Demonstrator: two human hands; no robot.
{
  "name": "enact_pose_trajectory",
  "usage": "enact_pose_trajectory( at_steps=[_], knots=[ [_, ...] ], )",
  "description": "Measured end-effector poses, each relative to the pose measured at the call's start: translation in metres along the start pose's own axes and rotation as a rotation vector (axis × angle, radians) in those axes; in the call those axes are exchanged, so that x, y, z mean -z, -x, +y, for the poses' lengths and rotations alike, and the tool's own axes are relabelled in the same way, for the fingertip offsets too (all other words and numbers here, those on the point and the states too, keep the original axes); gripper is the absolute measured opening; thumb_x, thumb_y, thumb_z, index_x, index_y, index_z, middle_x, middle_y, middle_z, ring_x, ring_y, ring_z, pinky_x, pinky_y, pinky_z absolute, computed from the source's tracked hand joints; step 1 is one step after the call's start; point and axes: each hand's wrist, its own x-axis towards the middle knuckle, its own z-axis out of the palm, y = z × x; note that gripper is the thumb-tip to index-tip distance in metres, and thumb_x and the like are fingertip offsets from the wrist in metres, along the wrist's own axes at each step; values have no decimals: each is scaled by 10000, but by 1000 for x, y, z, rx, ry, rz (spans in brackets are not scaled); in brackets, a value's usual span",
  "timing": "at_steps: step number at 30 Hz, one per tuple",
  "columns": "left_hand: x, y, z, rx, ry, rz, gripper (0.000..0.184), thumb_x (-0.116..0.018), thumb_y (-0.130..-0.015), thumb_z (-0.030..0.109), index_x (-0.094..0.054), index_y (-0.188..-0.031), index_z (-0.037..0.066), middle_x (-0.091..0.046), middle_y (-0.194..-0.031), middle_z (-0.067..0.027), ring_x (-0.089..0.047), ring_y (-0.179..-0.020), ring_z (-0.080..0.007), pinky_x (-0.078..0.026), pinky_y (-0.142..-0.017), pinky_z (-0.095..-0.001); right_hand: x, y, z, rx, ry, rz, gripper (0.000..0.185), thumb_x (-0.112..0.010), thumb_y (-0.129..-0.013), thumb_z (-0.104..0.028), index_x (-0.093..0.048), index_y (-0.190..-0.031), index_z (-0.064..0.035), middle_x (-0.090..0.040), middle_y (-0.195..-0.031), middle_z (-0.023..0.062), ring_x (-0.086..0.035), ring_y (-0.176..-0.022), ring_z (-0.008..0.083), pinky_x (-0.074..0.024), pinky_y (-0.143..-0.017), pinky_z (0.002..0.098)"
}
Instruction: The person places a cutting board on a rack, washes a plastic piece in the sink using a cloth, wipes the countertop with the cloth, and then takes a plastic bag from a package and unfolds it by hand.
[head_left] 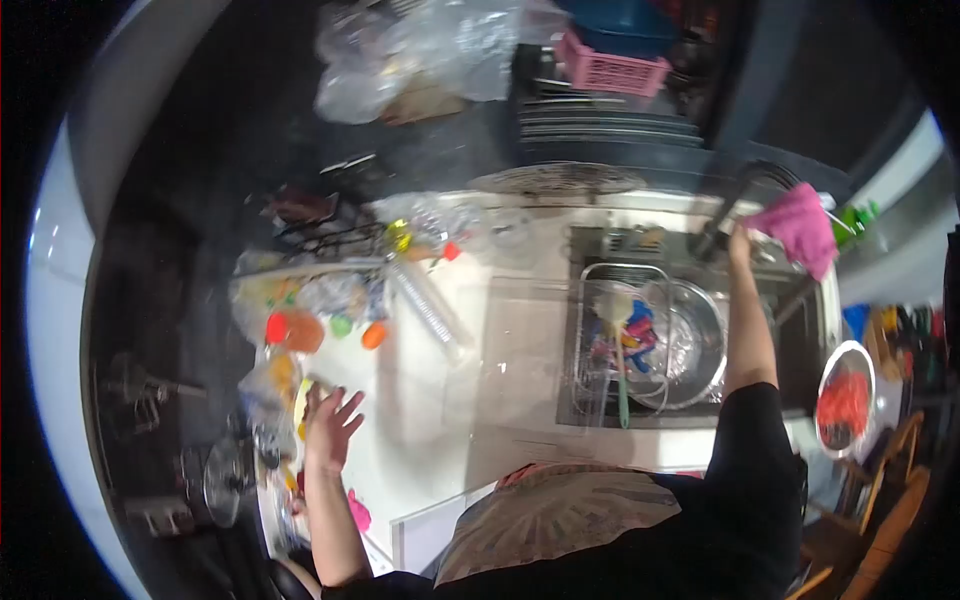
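Note:
My left hand point(330, 435) is over the left end of the white counter, its fingers spread and holding nothing. Beside its fingertips is a yellow and white item point(303, 405), partly hidden by the hand. A jar with a red lid point(298, 330) and orange contents stands just beyond. My right hand point(740, 245) reaches out past the sink at the far right. Its fingers are closed at the near corner of a pink cloth point(800, 230), which spreads out to the right; the fingers themselves are blurred.
A sink point(570, 400) holds a metal basin point(700, 350), a wire rack and a long-handled utensil point(620, 390). The faucet point(712, 235) stands behind it. Bags and bottles crowd the counter's left side. A red-filled bowl point(845, 400) sits right.

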Motion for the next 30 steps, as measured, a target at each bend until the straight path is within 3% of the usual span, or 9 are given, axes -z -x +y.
enact_pose_trajectory(
  at_steps=[7, 8, 12, 13, 15, 20, 23, 28, 30],
  knots=[
    [19, 35, -7, 108, 135, 32, 813, -627, -882, 280, -151, -1530, 155, -474, -1358, -186, -570, -1177, -315, -459, -921, -459, -27, 11, -29, -83, -242, -159, 641, -394, -1005, -516, -435, -1439, -45, -486, -1403, 136, -461, -1257, 247, -306, -1079, 315],
    [28, 28, -13, 94, 124, 49, 679, -616, -899, 343, -295, -1465, 150, -453, -1395, -184, -540, -1217, -322, -437, -959, -488, -23, 27, -37, 19, -80, -107, 628, -410, -1007, -484, -443, -1425, -17, -476, -1420, 146, -452, -1280, 241, -308, -1076, 315],
    [45, -19, -26, 28, 134, 96, 634, -622, -905, 310, -340, -1441, 124, -508, -1346, -153, -551, -1194, -285, -432, -979, -453, -29, 144, -69, 9, -118, 100, 534, -598, -944, -320, -485, -1371, -21, -529, -1358, 122, -462, -1268, 236, -316, -1061, 357],
    [43, -30, -25, 28, 145, 98, 634, -622, -905, 310, -340, -1441, 124, -508, -1346, -153, -551, -1194, -285, -432, -979, -453, -56, 215, -108, -41, -282, 243, 367, -622, -927, -255, -551, -1233, -65, -584, -1242, 80, -522, -1136, 184, -371, -983, 316],
    [39, -54, -16, -85, 60, 99, 546, -597, -916, 216, -396, -1416, 131, -559, -1281, -112, -571, -1162, -224, -450, -937, -380, -99, 290, -130, 118, -374, 92, 229, -613, -918, -234, -576, -1103, -104, -618, -1089, 9, -540, -919, 104, -418, -844, 276],
    [38, -122, 18, -240, -58, 40, 370, -607, -916, 161, -534, -1277, 135, -597, -1199, -27, -567, -1054, -135, -431, -918, -317, -256, 436, -261, 119, 73, -1013, 228, -542, -979, -177, -600, -1161, -53, -658, -944, 27, -625, -869, 120, -491, -758, 266],
    [44, -176, 30, -232, 46, 2, 310, -579, -926, 138, -574, -1236, 137, -621, -1145, 4, -566, -971, -101, -438, -863, -280, -371, 472, -265, 406, 737, -1397, 452, -590, -933, -395, -598, -1156, -2, -672, -1092, 148, -656, -977, 219, -527, -803, 374],
    [49, -308, 18, -113, 460, -37, 225, -525, -936, 104, -596, -1149, 82, -638, -1068, -25, -587, -917, -129, -475, -828, -274, -548, 504, -139, 702, 1327, -944, 944, -659, -828, -560, -292, -1434, 64, -612, -1218, 204, -653, -1036, 307, -539, -823, 371],
    [49, -352, 9, 9, 585, -68, 196, -525, -931, 97, -597, -1112, 71, -641, -1028, -39, -593, -911, -149, -484, -835, -287, -573, 501, -146, 576, 1333, -962, 1034, -678, -794, -587, -231, -1453, 72, -593, -1246, 205, -641, -1063, 314, -537, -839, 374]
  ],
)
